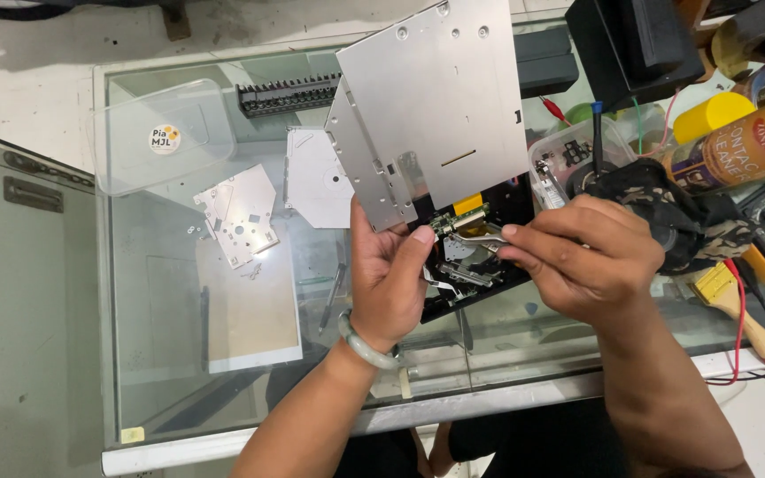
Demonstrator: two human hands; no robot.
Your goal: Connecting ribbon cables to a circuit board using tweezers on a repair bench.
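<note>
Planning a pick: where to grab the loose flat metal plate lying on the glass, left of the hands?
Judging by its pose, take the metal plate by its long outer edges, coming from above. It lies flat on the glass table, thin, so a pinch across the width looks safest.

On the table (161, 354), a plastic lid (157, 133) lies far left, with a metal bracket plate (239, 217) in front of it. The optical drive (436, 115) stands at centre, a parts tub (568, 146) at its right, and a brush (741, 310) lies further right.
</note>
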